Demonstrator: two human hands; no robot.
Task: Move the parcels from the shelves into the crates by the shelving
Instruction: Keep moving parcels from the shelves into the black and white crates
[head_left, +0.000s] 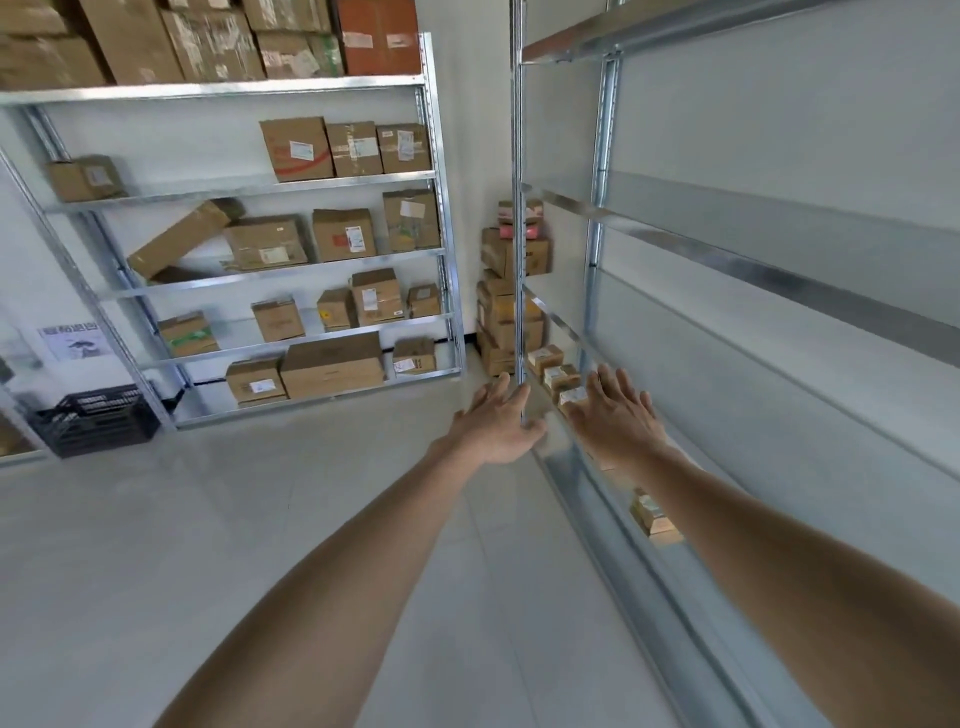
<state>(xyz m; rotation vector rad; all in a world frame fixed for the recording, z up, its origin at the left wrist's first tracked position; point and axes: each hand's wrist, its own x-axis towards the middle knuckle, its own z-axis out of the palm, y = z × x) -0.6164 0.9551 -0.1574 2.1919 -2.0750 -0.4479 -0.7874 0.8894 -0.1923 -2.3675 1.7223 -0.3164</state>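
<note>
Head view looks down along both my bare arms, stretched toward the low end of the near rack (605, 130) on my right. My left hand (496, 421) is spread, fingers straight and holding nothing, right at the rack's front post (517, 156) — whether it touches the post I cannot tell. My right hand (615, 415) is also flat and empty, fingers straight, reaching in over a low shelf where three small parcels (560, 375) sit in a row just beyond its fingertips. One more small box (652, 514) lies nearer to me, partly hidden under my right forearm. Across the floor (208, 519) the far rack (208, 88) carries cardboard parcels (343, 234) on every level, one long box (176, 239) leaning tilted. A black crate (96, 421) stands on the floor at that rack's left foot — well apart from my hands. A stack of boxes (498, 254) stands in the corner between the two racks.
</note>
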